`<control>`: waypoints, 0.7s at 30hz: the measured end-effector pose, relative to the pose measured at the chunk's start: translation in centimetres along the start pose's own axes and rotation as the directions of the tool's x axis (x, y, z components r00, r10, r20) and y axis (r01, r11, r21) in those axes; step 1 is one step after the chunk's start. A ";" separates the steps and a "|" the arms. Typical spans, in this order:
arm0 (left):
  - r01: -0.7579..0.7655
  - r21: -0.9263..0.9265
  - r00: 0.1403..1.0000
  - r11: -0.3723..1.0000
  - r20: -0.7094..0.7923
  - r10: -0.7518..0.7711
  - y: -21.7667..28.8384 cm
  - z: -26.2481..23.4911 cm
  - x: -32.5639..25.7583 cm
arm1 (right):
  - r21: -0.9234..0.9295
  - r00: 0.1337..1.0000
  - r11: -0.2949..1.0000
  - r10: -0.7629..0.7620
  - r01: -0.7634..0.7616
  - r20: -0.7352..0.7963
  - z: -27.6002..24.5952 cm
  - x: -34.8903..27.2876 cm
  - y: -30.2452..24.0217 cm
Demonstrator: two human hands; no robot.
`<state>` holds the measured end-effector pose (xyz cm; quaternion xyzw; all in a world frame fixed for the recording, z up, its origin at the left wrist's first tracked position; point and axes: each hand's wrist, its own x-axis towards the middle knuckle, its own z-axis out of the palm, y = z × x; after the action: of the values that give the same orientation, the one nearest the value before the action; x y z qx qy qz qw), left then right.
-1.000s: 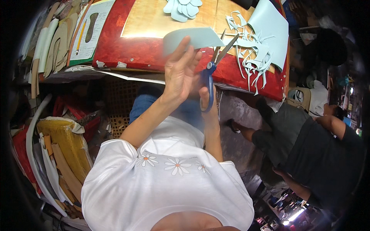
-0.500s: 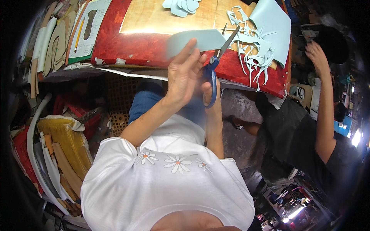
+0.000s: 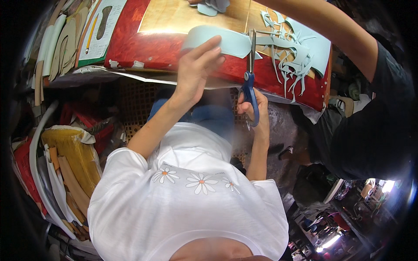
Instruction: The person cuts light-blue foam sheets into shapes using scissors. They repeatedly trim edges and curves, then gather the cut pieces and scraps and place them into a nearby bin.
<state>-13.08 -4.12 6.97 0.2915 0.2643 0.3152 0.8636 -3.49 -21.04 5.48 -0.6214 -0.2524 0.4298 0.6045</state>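
A light blue sheet piece (image 3: 235, 42) with one rounded end is gripped by my left hand (image 3: 198, 71), its thumb side hidden behind the sheet. Blue-handled scissors (image 3: 249, 82) point away from me in my right hand (image 3: 257, 106), whose fingers are wrapped through the handle loops. The blades are at the right end of the piece, one of them angled out to the right. Beyond them, thin light blue offcuts (image 3: 291, 61) lie tangled on the red-edged table (image 3: 143, 52).
Another person's arm (image 3: 331, 21) stretches across the table from the right, reaching a pile of cut light blue pieces (image 3: 209, 8) at the far edge. A larger light blue sheet (image 3: 320, 54) lies under the offcuts. At left are a pencil (image 3: 90, 37) on paper and stacked sheet material (image 3: 65, 48).
My right hand and the scissors have moved right, the scissors turning more upright. My left hand has shifted slightly left with the piece. The other person's arm has swung over the table.
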 end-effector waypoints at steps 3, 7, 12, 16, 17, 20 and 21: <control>-0.004 0.093 0.999 0.996 0.034 0.001 0.8 -0.7 0.5 | -0.048 0.999 0.998 0.041 -0.040 0.034 -1.1 -0.3 -0.5; -0.038 0.252 0.994 0.967 0.109 0.011 1.9 -1.6 1.1 | -0.088 0.990 0.990 0.120 -0.114 0.068 -2.3 -0.9 -1.2; -0.148 0.426 0.970 0.892 0.236 0.049 3.4 -2.5 2.3 | -0.256 0.984 0.958 0.157 -0.130 0.087 -3.9 -1.2 -1.8; -0.209 0.498 0.956 0.842 0.285 0.069 4.5 -2.8 3.3 | -0.307 0.980 0.942 0.172 -0.134 0.101 -4.5 -1.4 -1.7; -0.227 0.515 0.953 0.826 0.293 0.079 4.6 -2.7 3.3 | -0.307 0.979 0.942 0.174 -0.133 0.107 -4.5 -1.5 -1.6; -0.243 0.500 0.955 0.831 0.275 0.113 4.4 -2.4 3.2 | -0.107 0.974 0.982 0.170 -0.154 0.152 -3.7 -1.6 -1.0; -0.249 0.495 0.956 0.832 0.265 0.128 4.2 -2.3 3.1 | -0.105 0.976 0.982 0.172 -0.158 0.134 -3.3 -1.5 -0.7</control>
<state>-14.12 1.51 7.35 0.5731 0.2122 0.2812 0.7399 -1.34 -23.96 6.16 -0.6355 -0.2622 0.5096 0.5174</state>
